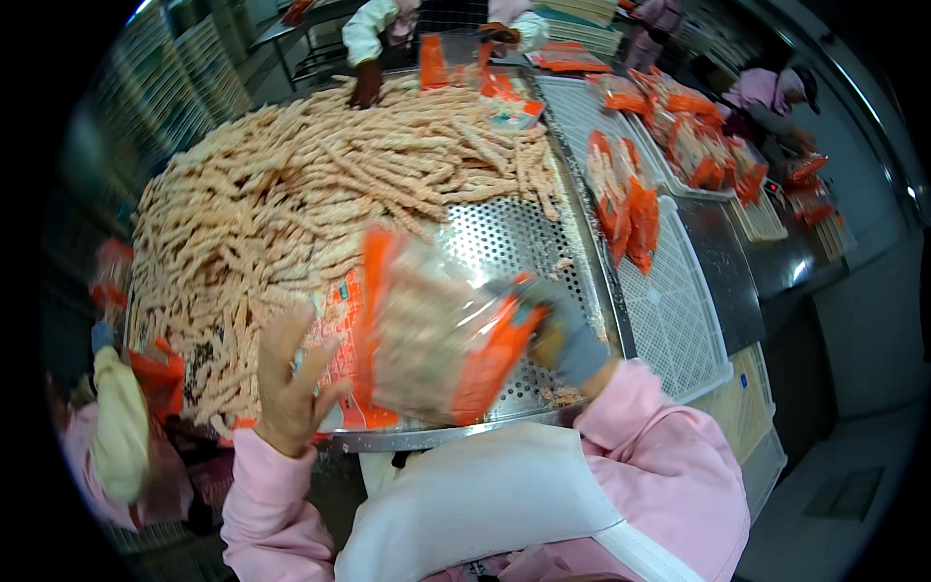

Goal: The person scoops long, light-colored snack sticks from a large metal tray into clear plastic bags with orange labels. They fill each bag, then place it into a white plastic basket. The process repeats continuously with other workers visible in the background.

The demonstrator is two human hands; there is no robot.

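Note:
In front of me, blurred by motion, hangs a filled clear plastic bag with orange printed bands. My right hand, in a grey glove, grips its right end. Bare and with fingers spread, my left hand is raised just left of the bag and holds nothing. Beneath the bag, flat orange printed bags lie on the perforated metal table. A large heap of pale, crumb-coated sticks covers the table's left and far parts.
Filled bags lie on a white mesh tray at the right; another tray holds several more. Across the table, a co-worker's gloved hand touches the heap. A co-worker's sleeve is at the left. Stacked trays stand behind.

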